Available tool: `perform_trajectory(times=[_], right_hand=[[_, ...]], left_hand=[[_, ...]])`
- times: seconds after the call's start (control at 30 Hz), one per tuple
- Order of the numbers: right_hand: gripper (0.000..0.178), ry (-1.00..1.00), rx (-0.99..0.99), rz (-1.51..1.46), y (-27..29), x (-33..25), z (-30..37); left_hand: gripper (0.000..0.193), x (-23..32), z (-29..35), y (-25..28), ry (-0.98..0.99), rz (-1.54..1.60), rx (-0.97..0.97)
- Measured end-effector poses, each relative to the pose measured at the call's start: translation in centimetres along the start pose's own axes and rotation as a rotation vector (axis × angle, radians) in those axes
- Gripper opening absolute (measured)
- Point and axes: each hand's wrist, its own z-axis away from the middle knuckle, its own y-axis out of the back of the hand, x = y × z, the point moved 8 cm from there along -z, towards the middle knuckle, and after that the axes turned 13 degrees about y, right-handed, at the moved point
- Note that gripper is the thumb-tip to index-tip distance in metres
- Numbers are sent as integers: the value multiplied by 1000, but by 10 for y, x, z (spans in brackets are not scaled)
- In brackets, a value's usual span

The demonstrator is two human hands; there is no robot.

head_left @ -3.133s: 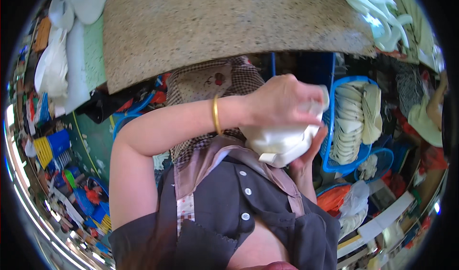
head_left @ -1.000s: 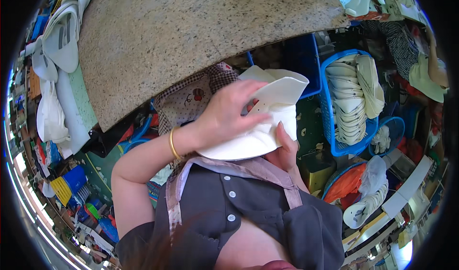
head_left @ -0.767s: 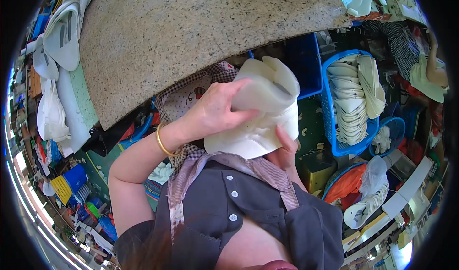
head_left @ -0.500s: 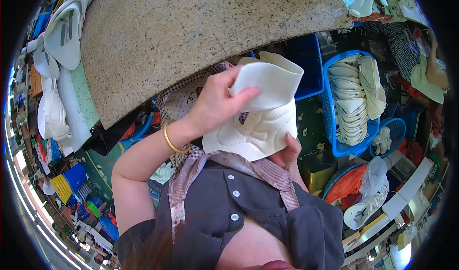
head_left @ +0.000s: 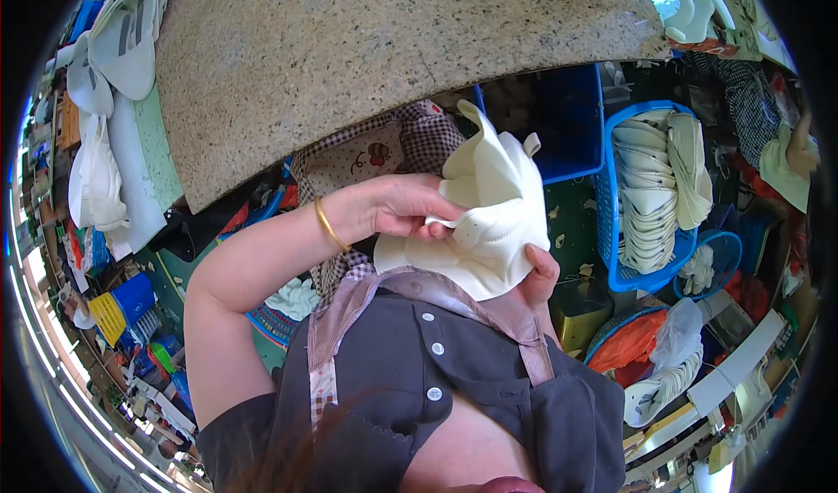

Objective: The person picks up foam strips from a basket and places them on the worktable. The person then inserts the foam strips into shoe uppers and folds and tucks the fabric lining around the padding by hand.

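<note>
A cream-white stitched shoe upper [head_left: 504,218] is in front of my chest, above my apron. My left hand [head_left: 417,208], with a gold bangle at the wrist, pinches its edge by the opening, thumb against curled fingers. Along the lower right side my right hand [head_left: 538,276] grips the upper, thumb showing and the other fingers hidden beneath it. One flap of the piece stands up at the far side, and a small tab sticks out at its top right. The lower left part lies over the checked apron [head_left: 375,148].
A speckled stone tabletop [head_left: 384,39] lies ahead. On the right are a blue bin [head_left: 580,126], a blue basket [head_left: 602,205] of stacked cream uppers, and a gold tin [head_left: 583,312]. White shoe parts [head_left: 127,52] sit left. Another person's hand [head_left: 801,151] is far right.
My left hand has moved down from the raised upper collar to the side of the opening. The shoe upper has turned and its collar has folded open. My right hand stays at the lower right edge.
</note>
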Motion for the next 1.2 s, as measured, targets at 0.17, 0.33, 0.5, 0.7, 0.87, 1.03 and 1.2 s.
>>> perform_trajectory(times=[0.17, 0.33, 0.5, 0.7, 0.87, 1.03, 1.2], right_hand=[[69, -14, 178, -24, 11, 3, 5], [62, 27, 238, -100, 14, 5, 6], [59, -3, 265, 54, 4, 9, -1], [58, -65, 299, -33, 16, 19, 8], [61, -30, 214, 92, -10, 10, 1], [64, 71, 246, 254, -4, 6, 3], [60, 104, 259, 281, -8, 5, 0]], left_hand=[[25, 22, 19, 5, -190, -404, 372], [27, 41, 123, -37, -1181, -1232, 1238], [31, 21, 105, -58, -1248, -1310, 1110], [24, 24, 93, -41, -1118, -1094, 828], [14, 34, 101, -47, -1036, -938, 614], [12, 32, 100, -48, -1107, -1029, 740], [17, 18, 86, -37, -1101, -600, 557]])
